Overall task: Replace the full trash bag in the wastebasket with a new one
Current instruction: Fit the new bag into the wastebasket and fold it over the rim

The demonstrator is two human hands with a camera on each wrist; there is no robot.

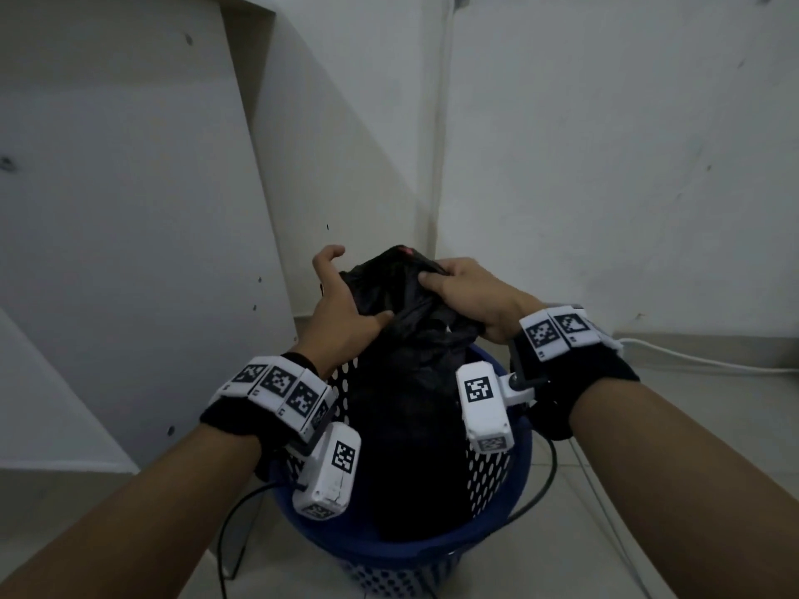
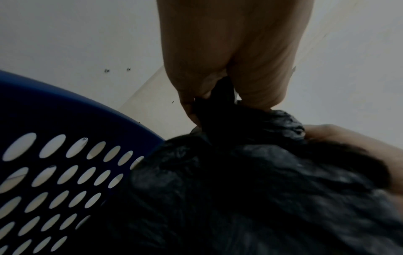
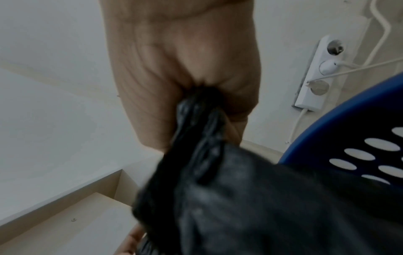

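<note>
Plastic, black and crinkled, forms the full trash bag (image 1: 406, 408), which bulges up out of the blue perforated plastic wastebasket (image 1: 497, 482) on the tiled floor (image 1: 648, 490). Its gathered top is gripped by the right hand (image 1: 467, 291) and pinched by the left hand (image 1: 341, 309). A white power strip (image 3: 314, 75) is seen lying just beside the basket, near the white wall (image 1: 605, 144).

No words, brand names or readable numbers anywhere in the three views. Only black-and-white square code patterns printed on the white wrist-band blocks (image 1: 276, 384) and on the white wrist camera housings (image 1: 482, 404); small marks beneath the band patterns too tiny to read. Nothing printed on the black trash bag (image 1: 406, 408), the blue wastebasket (image 1: 497, 477) or the power strip (image 3: 316, 75).
</note>
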